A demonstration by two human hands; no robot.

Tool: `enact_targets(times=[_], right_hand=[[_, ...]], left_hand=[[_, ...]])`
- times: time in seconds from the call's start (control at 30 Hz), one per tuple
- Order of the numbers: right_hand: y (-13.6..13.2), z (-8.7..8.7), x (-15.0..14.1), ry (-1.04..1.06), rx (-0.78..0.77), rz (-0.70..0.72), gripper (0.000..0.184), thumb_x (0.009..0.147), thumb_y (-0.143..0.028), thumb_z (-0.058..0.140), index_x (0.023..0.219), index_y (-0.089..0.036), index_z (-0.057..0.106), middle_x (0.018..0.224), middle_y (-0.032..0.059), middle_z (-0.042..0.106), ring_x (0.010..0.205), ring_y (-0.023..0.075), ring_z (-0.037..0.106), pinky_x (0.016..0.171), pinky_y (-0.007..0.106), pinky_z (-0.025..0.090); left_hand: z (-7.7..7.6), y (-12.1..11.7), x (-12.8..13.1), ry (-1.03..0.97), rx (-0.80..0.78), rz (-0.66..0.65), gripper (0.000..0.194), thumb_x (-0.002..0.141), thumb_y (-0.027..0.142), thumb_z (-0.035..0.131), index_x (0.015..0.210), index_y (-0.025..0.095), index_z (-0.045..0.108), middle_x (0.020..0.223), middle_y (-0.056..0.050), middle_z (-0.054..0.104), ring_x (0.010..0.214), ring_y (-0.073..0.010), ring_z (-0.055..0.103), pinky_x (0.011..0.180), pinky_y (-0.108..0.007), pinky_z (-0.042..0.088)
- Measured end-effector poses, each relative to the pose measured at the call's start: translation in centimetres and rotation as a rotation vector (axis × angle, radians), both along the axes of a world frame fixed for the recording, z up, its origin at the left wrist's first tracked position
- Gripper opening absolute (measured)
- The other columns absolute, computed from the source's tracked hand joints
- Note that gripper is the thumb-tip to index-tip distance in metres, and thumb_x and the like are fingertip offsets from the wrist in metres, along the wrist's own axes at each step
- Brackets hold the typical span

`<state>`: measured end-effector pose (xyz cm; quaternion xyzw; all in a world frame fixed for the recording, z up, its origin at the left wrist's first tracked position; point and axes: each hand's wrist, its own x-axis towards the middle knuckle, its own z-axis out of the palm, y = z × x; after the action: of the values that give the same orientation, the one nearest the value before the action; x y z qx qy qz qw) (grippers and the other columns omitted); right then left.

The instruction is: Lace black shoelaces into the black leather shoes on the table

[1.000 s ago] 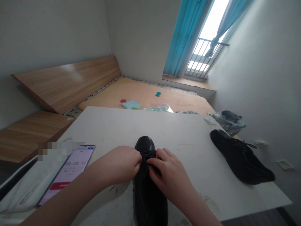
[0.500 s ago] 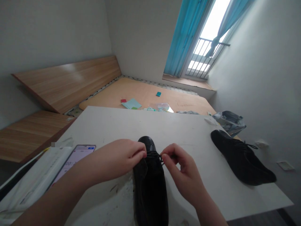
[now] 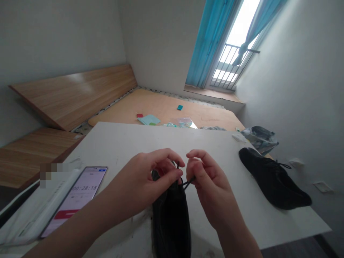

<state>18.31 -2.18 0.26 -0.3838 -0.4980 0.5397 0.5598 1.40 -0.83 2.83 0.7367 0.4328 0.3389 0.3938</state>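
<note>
A black shoe (image 3: 172, 222) stands on the white table in front of me, its opening toward me and its toe mostly hidden behind my left hand. My left hand (image 3: 161, 170) is over the laced part, thumb and fingers closed on a dark shoelace whose tip pokes up between them. To the right of the shoe, my right hand (image 3: 205, 179) pinches a loop of the black shoelace (image 3: 188, 182) between thumb and bent fingers. The lace runs from the shoe to this hand.
A second black shoe (image 3: 271, 179), with its lace tied, sits on the table's right side. At the left, a phone (image 3: 77, 193) showing a timer lies beside a white package (image 3: 37, 211). Beyond the white table (image 3: 129, 136) is a bed board (image 3: 161, 104) with small items.
Both hands have risen slightly off the shoe. My right hand has moved a little right and pulls a lace loop outward; my left fingers have shifted right over the laces.
</note>
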Motion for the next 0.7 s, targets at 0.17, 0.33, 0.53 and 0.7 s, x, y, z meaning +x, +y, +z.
enact_targets(times=[0.17, 0.33, 0.53, 0.7], right_hand=[[0.6, -1.2, 0.1, 0.298, -0.191, -0.031, 0.023, 0.077, -0.035, 0.076, 0.095, -0.025, 0.066, 0.073, -0.0022, 0.055, 0.063, 0.0111, 0.049, 0.056, 0.021, 0.044], [0.1, -1.8, -0.3, 0.259, -0.195, -0.032, 0.016, 0.077, -0.035, 0.076, 0.087, -0.022, 0.074, 0.076, 0.001, 0.065, 0.059, 0.0099, 0.047, 0.053, 0.02, 0.041], [-0.1, -1.9, -0.1, 0.041, 0.005, -0.107, 0.009, 0.081, -0.029, 0.071, 0.076, -0.023, 0.074, 0.072, -0.0017, 0.062, 0.064, 0.0112, 0.049, 0.062, 0.023, 0.044], [0.3, -1.9, 0.3, -0.029, -0.008, -0.059, 0.014, 0.082, -0.029, 0.071, 0.069, -0.022, 0.072, 0.067, -0.0028, 0.056, 0.065, 0.0114, 0.048, 0.061, 0.023, 0.043]], left_hand=[[-0.8, 0.4, 0.6, -0.021, 0.089, 0.04, 0.015, 0.09, 0.028, 0.06, 0.089, 0.026, 0.075, 0.082, 0.006, 0.076, 0.074, -0.0124, 0.067, 0.063, -0.02, 0.047], [-1.4, 0.6, 1.1, -0.059, 0.12, 0.11, 0.02, 0.09, 0.027, 0.061, 0.101, 0.026, 0.077, 0.086, 0.004, 0.077, 0.075, -0.0136, 0.067, 0.067, -0.023, 0.049], [-1.7, 0.7, 1.3, -0.069, 0.108, 0.089, 0.019, 0.09, 0.029, 0.062, 0.1, 0.028, 0.078, 0.091, 0.003, 0.077, 0.082, -0.015, 0.068, 0.067, -0.023, 0.049], [-2.1, 1.1, 1.3, -0.082, 0.155, 0.036, 0.021, 0.091, 0.025, 0.06, 0.103, 0.029, 0.077, 0.089, 0.001, 0.069, 0.079, -0.0129, 0.061, 0.059, -0.022, 0.045]])
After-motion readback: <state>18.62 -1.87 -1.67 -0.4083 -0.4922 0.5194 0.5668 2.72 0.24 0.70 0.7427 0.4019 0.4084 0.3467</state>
